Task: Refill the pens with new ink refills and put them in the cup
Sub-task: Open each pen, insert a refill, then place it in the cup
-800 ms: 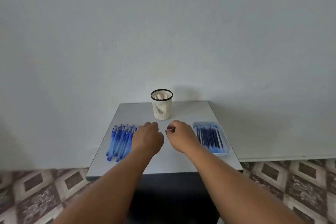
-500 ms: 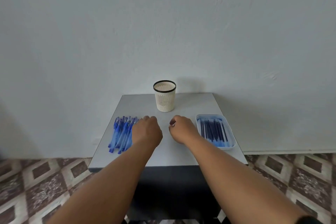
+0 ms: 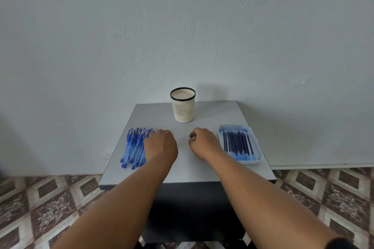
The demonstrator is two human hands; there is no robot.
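The cup (image 3: 183, 105) stands upright at the back of the table (image 3: 204, 170). In front of it to the left, the left hand (image 3: 160, 145), fingers curled under, lies over the pile of pens (image 3: 133, 148); whether it grips one I cannot tell. In front of the cup, the right hand (image 3: 203, 142) is loosely curled and holds nothing, just beside the tray (image 3: 260, 157) of refills (image 3: 237, 142).

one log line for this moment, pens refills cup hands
left hand: on pens | right hand: curled, idle | refills: in tray | cup: upright, no pens showing
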